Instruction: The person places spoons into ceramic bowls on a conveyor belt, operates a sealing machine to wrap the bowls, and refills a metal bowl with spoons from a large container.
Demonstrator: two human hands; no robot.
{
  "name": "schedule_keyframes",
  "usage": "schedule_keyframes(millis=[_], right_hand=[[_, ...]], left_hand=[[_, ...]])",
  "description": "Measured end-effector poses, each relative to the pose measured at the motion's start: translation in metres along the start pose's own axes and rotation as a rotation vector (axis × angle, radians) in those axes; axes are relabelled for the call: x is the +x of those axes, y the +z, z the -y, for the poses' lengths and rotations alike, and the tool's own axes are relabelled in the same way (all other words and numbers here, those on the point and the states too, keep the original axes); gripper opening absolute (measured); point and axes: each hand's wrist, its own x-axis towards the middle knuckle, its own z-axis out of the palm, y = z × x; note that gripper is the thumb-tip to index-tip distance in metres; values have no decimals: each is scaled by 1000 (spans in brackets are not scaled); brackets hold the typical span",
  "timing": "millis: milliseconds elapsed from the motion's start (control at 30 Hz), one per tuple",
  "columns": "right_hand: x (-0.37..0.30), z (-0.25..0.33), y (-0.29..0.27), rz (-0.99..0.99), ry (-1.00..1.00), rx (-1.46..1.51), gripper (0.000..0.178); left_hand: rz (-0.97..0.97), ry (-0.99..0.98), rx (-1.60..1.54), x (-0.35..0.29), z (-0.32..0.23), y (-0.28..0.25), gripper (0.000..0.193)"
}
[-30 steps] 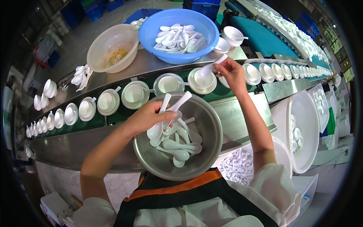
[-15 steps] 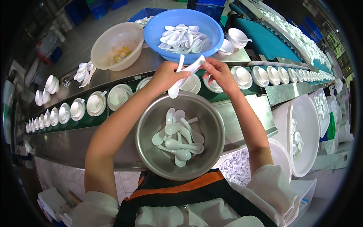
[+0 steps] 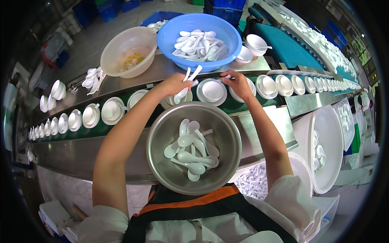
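My left hand [image 3: 177, 84] is closed around several white soup spoons [image 3: 196, 72], their handles sticking up past the fingers. To its right, my right hand [image 3: 239, 84] pinches a single white soup spoon by one end, most of it hidden by the fingers. Just below and between the hands, a white bowl on a saucer [image 3: 212, 90] rides on the green conveyor belt [image 3: 154, 106]. In front of my body stands a steel basin [image 3: 153, 162] with several more white spoons [image 3: 192, 158] in it.
A blue basin [image 3: 164, 34] heaped with spoons and a whitish basin [image 3: 107, 52] with food scraps stand behind the belt. Stacked bowls [image 3: 255, 42] sit beside the blue one. Big white tubs [image 3: 328, 162] hold dishes at the right; a teal conveyor [image 3: 279, 44] runs behind.
My hands have drawn apart, the right one lower and to the right with a spoon of its own. Bowl-and-saucer sets on the belt have shifted left.
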Motion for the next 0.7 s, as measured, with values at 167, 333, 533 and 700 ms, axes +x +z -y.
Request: schedule_keyframes(millis=[167,333,533,700], right_hand=[[3,60,3,82,-14,259,33],[5,91,6,312,123,586,17],[3,55,-1,-98,10,378,10],[-5,20,12,4,55,33,17]], left_hand=[[-51,187,80,-8,-13,1,26],[128,268,226,0,-33,5,27],[-73,128,-29,-4,-25,-5,32],[6,126,-135,-3,-24,3,28]])
